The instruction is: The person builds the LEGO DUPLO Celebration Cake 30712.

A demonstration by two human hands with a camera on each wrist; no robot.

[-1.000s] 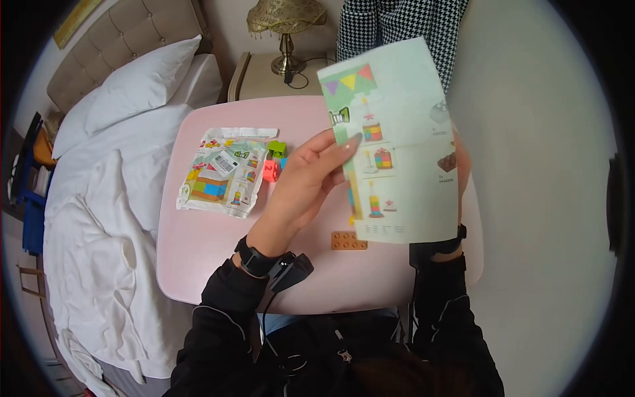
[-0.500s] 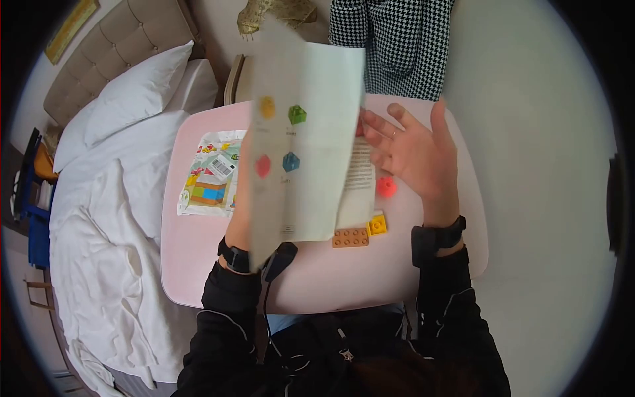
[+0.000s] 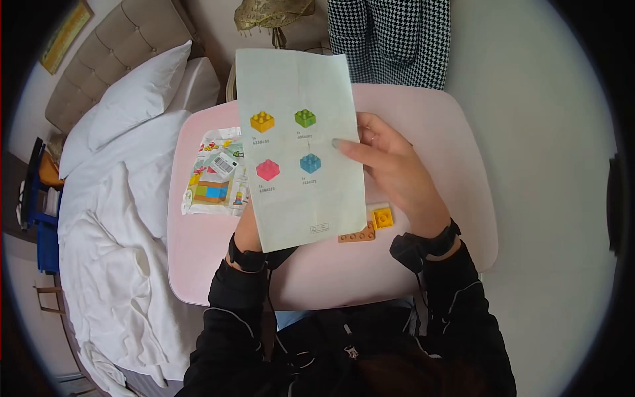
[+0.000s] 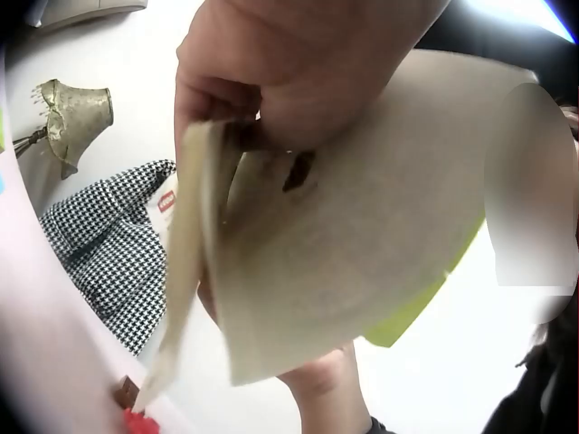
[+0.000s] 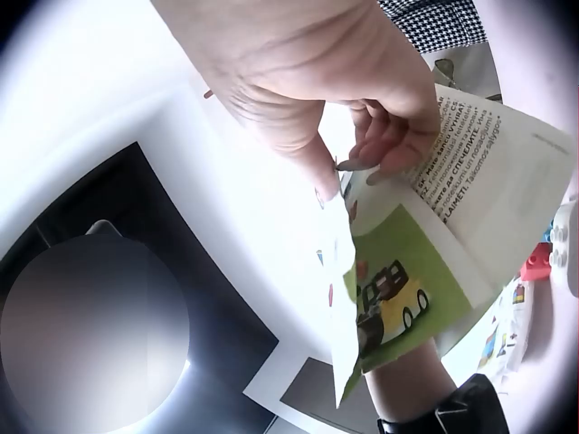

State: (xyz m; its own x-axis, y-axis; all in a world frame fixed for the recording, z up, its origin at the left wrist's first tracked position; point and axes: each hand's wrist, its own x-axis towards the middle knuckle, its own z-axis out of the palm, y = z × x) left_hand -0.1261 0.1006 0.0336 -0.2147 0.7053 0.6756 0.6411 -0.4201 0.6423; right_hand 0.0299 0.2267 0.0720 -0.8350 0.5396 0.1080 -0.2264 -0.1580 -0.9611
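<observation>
An unfolded paper leaflet [image 3: 304, 192] is held up over the pink table, showing pictures of yellow, green, pink and blue bricks. My right hand [image 3: 400, 172] pinches its right edge, thumb in front and fingers behind. The sheet covers most of my left hand in the head view; in the left wrist view that hand [image 4: 298, 63] grips the folded paper [image 4: 344, 235]. The right wrist view shows a green printed panel [image 5: 407, 280] between the folds. A brown brick [image 3: 357, 236] and a yellow brick [image 3: 383, 218] lie below the leaflet's lower right corner, partly covered.
A printed packet [image 3: 215, 185] lies on the left of the pink table [image 3: 456, 172]. Red bricks [image 5: 537, 262] show in the right wrist view. Beyond the table are a lamp [image 3: 278, 13] and a houndstooth garment [image 3: 397, 46]; a bed [image 3: 119, 212] stands left.
The leaflet has been turned over from the assembly pictures to the brick pictures, and shifted left. My right hand came off it and now pinches its right edge again.
</observation>
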